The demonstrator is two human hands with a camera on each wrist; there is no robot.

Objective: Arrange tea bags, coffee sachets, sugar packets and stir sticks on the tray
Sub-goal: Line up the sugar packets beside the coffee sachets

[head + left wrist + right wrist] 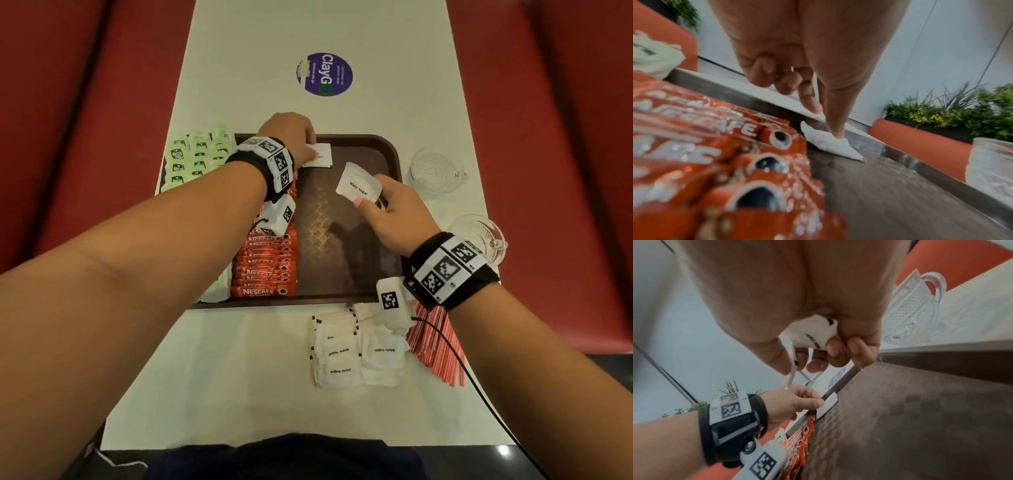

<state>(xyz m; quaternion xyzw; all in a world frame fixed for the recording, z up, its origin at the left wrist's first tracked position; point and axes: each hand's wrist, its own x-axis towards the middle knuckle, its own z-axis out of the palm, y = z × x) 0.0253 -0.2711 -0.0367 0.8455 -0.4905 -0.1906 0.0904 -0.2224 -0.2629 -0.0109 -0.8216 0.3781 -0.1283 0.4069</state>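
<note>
1. Head view: a brown tray (383, 147) lies on a white table (239, 370), which runs between red seats (85, 120).
2. The left hand (291, 137) reaches to the tray's far edge. Its thumb and forefinger pinch a white sugar packet (320, 156) that lies on the tray floor against the far rim.
3. Left wrist view: the thumb tip presses down on that packet (830, 144); the other fingers (764, 71) are curled in.
4. The right hand (394, 216) is raised over the right part of the tray. It holds a second packet (358, 186), marked "White Sugar", by its lower edge, clear of the tray floor.
5. Right wrist view: thumb and fingers (836, 348) are closed on white packets (813, 335); more than one appears to be held, but the count cannot be told.
6. Red coffee sachets (265, 267) lie in an overlapping row along the tray's left side.
7. Green tea bags (195, 154) sit at the far left corner.
8. Loose sugar packets (356, 353) lie on the table, just on the near side of the tray.
9. Red stir sticks (435, 346) lie just to the right of those packets.
10. Two glass cups (435, 171) stand on the table to the right of the tray.
11. A round purple sticker (325, 73) sits on the table beyond the tray.
</note>
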